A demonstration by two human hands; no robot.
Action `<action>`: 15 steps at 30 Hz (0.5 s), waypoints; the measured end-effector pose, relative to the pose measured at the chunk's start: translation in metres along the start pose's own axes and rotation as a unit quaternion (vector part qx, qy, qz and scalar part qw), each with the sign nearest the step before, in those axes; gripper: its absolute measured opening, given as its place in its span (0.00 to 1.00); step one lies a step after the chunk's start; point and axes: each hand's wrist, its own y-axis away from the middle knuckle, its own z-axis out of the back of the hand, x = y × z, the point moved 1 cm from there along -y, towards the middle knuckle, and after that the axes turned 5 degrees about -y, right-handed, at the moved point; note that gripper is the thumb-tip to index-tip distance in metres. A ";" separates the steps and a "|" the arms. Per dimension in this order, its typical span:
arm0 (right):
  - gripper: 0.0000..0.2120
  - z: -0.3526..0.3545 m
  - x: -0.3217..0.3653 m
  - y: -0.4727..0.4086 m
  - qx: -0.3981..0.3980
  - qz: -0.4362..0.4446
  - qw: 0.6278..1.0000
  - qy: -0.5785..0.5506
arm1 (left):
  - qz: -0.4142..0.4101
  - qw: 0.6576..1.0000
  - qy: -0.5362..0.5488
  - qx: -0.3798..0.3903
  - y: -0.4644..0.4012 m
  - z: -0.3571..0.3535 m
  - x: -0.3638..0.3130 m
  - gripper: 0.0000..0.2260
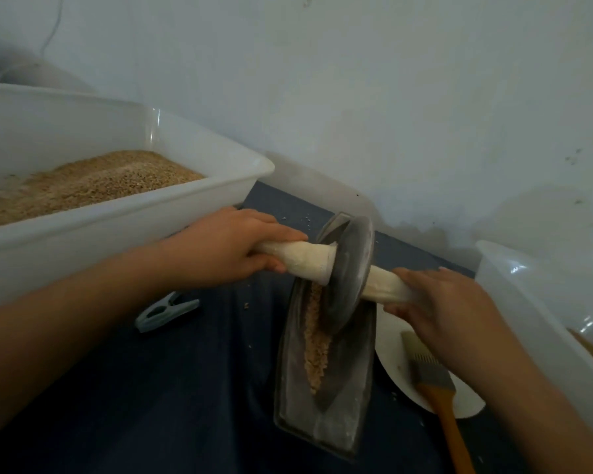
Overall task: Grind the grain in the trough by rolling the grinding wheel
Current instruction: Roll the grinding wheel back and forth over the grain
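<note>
Head view: a person works a grinding wheel [348, 271] in a narrow, boat-shaped metal trough [326, 381] set on a dark cloth [151, 388]. The left hand [226, 248] curls around the pale handle [298, 260] on its side of the disc, fingers wrapped close together and thumb underneath; the right hand [442, 302] grips the matching handle on the other side, fingers folded over the top. The wheel stands on edge in the far half of the trough, its rim down in the groove. A ridge of tan grain [317, 350] lies along the channel from the wheel towards the near tip, still coarse by the look of it.

The job appears to be mid-stroke, grinding under way rather than finished. The next move would call for an even, two-handed roll back towards the near end over the uncrushed ridge, keeping the disc upright so that it stays in the groove.

The trough's long axis runs from the near tip by the person away towards the wall [356, 97], leaning slightly right at the far end. The handles' axle lies across it, left end a little higher.

A white tub of grain [124, 217] stands to the left, a grey clip [166, 311] lies near it, and a brush [435, 381] rests on a white plate [401, 364] just right of the trough.
</note>
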 end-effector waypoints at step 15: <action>0.21 0.002 0.002 -0.001 0.010 -0.015 1.000 -0.021 | 0.027 0.999 -0.005 0.044 0.005 0.005 -0.005 0.20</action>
